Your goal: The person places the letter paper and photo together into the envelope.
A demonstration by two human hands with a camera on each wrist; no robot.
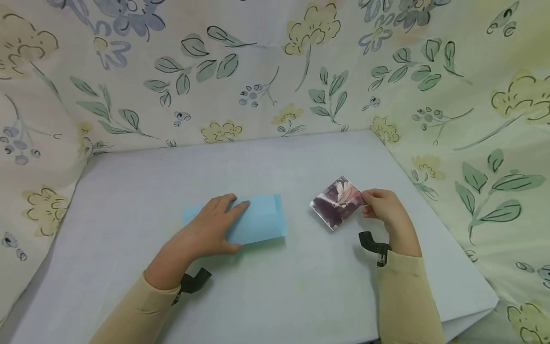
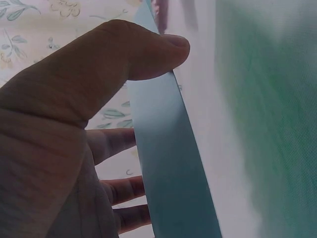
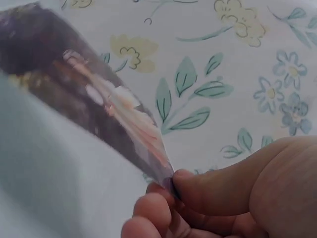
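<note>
A light blue paper envelope (image 1: 259,217) with a creased band at its right end lies crosswise left of centre. My left hand (image 1: 210,227) holds it, fingers spread over the top and thumb at the near edge. In the left wrist view the thumb overlaps the envelope's blue face (image 2: 166,134), and the other fingertips are hidden behind its edge. To the right, a glossy square card (image 1: 337,203) shows a pale pink flower on dark purple. My right hand (image 1: 384,208) pinches its right corner between thumb and fingers, and the card (image 3: 99,104) slants up in the right wrist view.
Both hands are over a table with a white cover (image 1: 301,286). Its right edge drops off beyond the right forearm. A floral curtain (image 1: 266,71) hangs behind and along both sides. Black wrist mounts (image 1: 195,282) stick out from both sleeves.
</note>
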